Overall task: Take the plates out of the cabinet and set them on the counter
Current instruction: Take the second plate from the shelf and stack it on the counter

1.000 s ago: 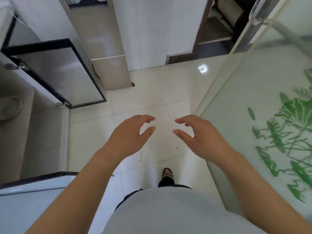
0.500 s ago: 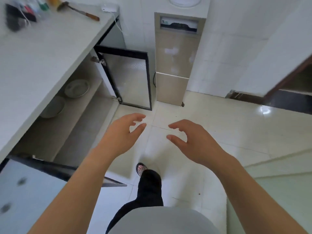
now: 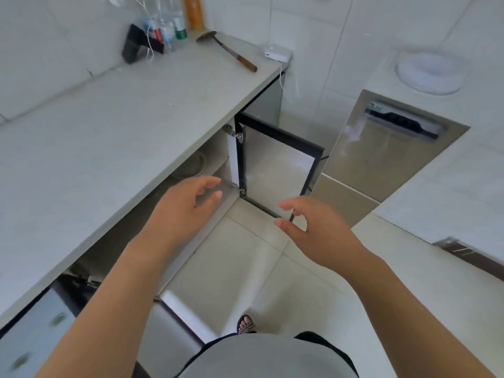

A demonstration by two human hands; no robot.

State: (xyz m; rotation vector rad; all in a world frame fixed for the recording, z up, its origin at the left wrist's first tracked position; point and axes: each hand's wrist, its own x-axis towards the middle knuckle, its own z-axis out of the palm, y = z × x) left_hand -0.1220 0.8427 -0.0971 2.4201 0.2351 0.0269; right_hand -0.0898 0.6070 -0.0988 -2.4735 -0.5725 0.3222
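The grey counter [image 3: 114, 126] runs along the left, and the cabinet [image 3: 218, 165] below it stands with both doors swung out. Only the rim of one pale plate [image 3: 195, 163] shows on the shelf inside, mostly hidden under the counter's edge. My left hand [image 3: 182, 211] hovers in front of the cabinet opening, fingers apart, holding nothing. My right hand [image 3: 311, 227] is out over the floor by the lower corner of the far door [image 3: 275, 170], fingers curled apart and empty.
On the counter's far end lie a ladle [image 3: 229, 50], several bottles [image 3: 169, 25], a black holder and a white box [image 3: 276, 54]. A steel appliance [image 3: 387, 151] stands to the right with a white plate [image 3: 428, 73] on the ledge above. The near door [image 3: 41, 334] juts out at lower left.
My view has swung left and up from the floor to the counter and cabinet. Both hands stay apart and empty, now nearer the cabinet opening.
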